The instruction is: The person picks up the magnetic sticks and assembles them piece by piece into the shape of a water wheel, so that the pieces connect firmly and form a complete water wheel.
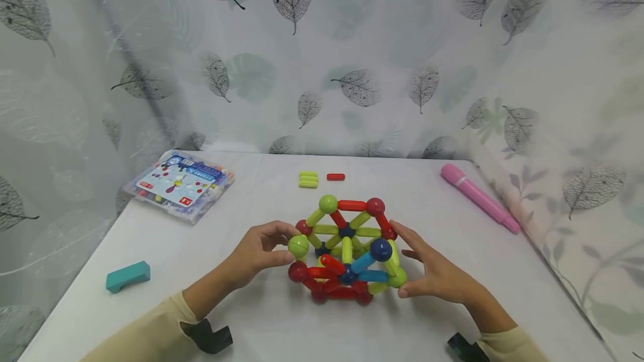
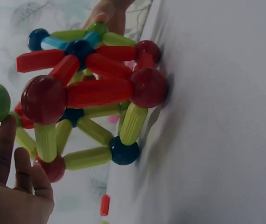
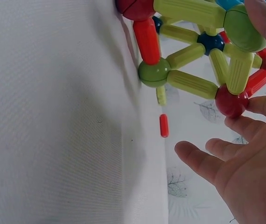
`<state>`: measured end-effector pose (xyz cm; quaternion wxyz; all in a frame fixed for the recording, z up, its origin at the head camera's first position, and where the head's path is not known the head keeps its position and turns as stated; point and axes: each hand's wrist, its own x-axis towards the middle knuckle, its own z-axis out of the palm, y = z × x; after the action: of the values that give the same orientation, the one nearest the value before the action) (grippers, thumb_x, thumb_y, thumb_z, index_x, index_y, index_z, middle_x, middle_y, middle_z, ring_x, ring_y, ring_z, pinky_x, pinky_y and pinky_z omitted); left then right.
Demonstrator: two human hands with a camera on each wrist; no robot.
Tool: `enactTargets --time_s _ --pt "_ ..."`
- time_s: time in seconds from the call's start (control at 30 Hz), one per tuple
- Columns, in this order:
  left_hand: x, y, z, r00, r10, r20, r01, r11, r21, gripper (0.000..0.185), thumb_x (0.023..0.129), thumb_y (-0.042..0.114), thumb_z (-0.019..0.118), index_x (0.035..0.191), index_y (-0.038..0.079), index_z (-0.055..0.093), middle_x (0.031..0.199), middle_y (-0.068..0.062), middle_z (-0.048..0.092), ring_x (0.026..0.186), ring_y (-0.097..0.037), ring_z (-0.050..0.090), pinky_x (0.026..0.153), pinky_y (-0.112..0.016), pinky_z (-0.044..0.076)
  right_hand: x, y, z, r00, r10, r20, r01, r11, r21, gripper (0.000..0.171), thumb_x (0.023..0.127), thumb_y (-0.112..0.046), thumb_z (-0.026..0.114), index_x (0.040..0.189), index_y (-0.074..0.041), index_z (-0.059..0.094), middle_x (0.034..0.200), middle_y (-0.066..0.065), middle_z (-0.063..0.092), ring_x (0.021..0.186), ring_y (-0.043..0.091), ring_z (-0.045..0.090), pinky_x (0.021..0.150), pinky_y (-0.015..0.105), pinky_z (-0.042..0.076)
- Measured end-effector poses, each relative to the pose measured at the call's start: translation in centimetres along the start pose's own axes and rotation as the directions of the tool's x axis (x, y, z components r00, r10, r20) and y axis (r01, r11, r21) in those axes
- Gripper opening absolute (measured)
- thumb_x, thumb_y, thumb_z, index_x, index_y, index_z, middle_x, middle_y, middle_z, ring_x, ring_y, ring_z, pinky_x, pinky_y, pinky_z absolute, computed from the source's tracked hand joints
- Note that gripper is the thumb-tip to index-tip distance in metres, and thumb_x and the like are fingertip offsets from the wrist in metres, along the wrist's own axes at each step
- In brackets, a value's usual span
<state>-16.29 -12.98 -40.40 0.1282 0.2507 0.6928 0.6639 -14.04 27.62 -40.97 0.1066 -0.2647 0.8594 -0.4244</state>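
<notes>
Where the white table (image 1: 251, 306) meets the leaf-printed cloth backdrop (image 1: 322, 55) that hangs behind and along both sides, a person sits with both forearms stretched in from the near edge. In the middle of the table, somewhat toward the near edge, stands the rod-and-ball structure (image 1: 347, 250), a cage of yellow-green, red and blue rods joined by red, green and dark blue balls, resting on the tabletop on its lower balls. The left hand (image 1: 256, 256) is at the structure's left side, fingers curled, pinching a green ball (image 1: 299, 246) between thumb and fingertips. The right hand (image 1: 435, 272) lies against the right side with fingers spread and fairly straight, fingertips touching a red ball at the top right and the thumb touching a green ball at the lower right corner; it grips nothing. Both arms wear cream sleeves (image 1: 146, 331) with dark wrist straps. Near the far left corner lies a flat clear plastic box (image 1: 179, 184) with a printed card on top. Along the right edge, toward the far right corner, lies a pink pen-like stick (image 1: 478, 197), well apart from the structure. Near the left edge sits a small teal block (image 1: 128, 276). Toward the far edge, behind the structure, lie loose yellow-green rods (image 1: 308, 179) stacked together and just beside them a single short red rod (image 1: 335, 176).
</notes>
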Motion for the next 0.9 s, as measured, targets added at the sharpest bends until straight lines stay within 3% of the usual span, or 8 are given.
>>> enactTargets --time_s 0.17,0.33,0.57,0.9 --pt "0.0 0.1 1.3 0.999 0.037 -0.009 -0.037 0.999 0.007 0.034 0.089 0.015 0.076 0.122 0.009 0.067 0.119 -0.007 0.069 0.108 -0.029 0.064 0.098 -0.034 0.055 0.0 -0.2 0.0 1.000 -0.003 -0.001 0.003 1.000 0.006 0.115 0.077 -0.030 0.087 0.165 -0.026 0.012 0.168 0.005 0.019 0.148 0.036 0.029 0.103 0.062 0.046" --pt "0.3 0.4 2.2 0.997 0.074 0.019 -0.075 0.993 0.095 0.032 0.089 0.018 0.077 0.120 0.014 0.069 0.114 -0.004 0.069 0.108 -0.027 0.063 0.101 -0.036 0.053 0.0 -0.3 0.0 1.000 -0.007 -0.001 0.007 1.000 -0.003 0.116 0.077 -0.030 0.087 0.164 -0.031 0.012 0.168 0.005 0.019 0.148 0.036 0.029 0.102 0.062 0.047" --pt "0.4 0.7 2.4 0.995 0.096 0.016 -0.097 0.973 0.209 0.033 0.088 0.025 0.078 0.119 0.019 0.071 0.113 0.003 0.067 0.110 -0.022 0.061 0.098 -0.045 0.054 0.0 -0.4 0.2 1.000 0.026 -0.003 -0.026 1.000 0.015 0.114 0.077 -0.034 0.087 0.164 -0.035 0.012 0.169 0.007 0.018 0.149 0.040 0.028 0.103 0.062 0.046" --pt "0.4 1.0 2.3 0.991 0.132 0.018 -0.133 0.965 0.227 0.036 0.086 0.022 0.079 0.121 0.020 0.071 0.115 0.004 0.068 0.110 -0.020 0.058 0.093 -0.038 0.054 -0.1 -0.4 0.3 1.000 0.031 -0.004 -0.031 0.999 0.035 0.114 0.077 -0.034 0.087 0.164 -0.034 0.012 0.169 0.007 0.016 0.149 0.039 0.026 0.103 0.063 0.046"
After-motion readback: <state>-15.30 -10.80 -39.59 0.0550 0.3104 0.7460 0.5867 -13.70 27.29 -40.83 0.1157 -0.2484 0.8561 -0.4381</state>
